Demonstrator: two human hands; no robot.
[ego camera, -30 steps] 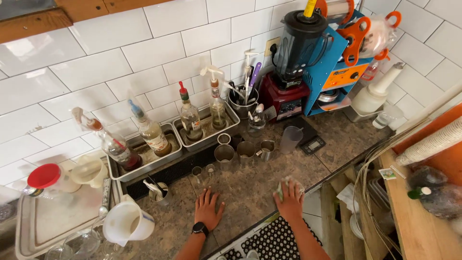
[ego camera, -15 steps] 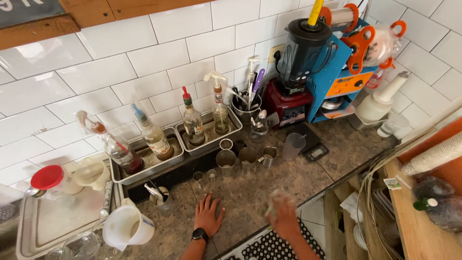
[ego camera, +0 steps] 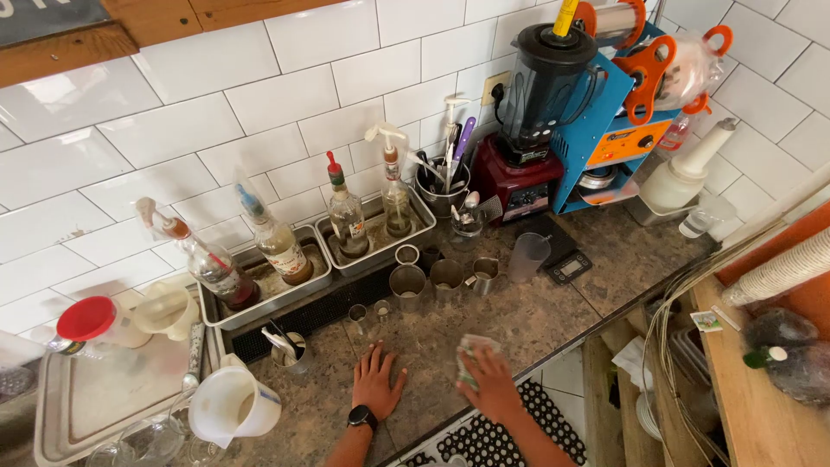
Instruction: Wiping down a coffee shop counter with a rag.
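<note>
My left hand lies flat and spread on the speckled stone counter, a black watch on its wrist. My right hand is closed on a pale crumpled cloth and presses it against the counter near the front edge. Just beyond the hands stand several small metal cups and two tiny shot glasses. A black drip mat runs behind them.
Two metal trays hold syrup bottles with pourers along the tiled wall. A red-based blender, a blue and orange sealing machine, a utensil pot and a small scale stand at right. A white jug sits at left.
My right hand has slid left along the counter with the cloth, closer to my left hand. My left hand has stayed flat. The view has tilted slightly.
</note>
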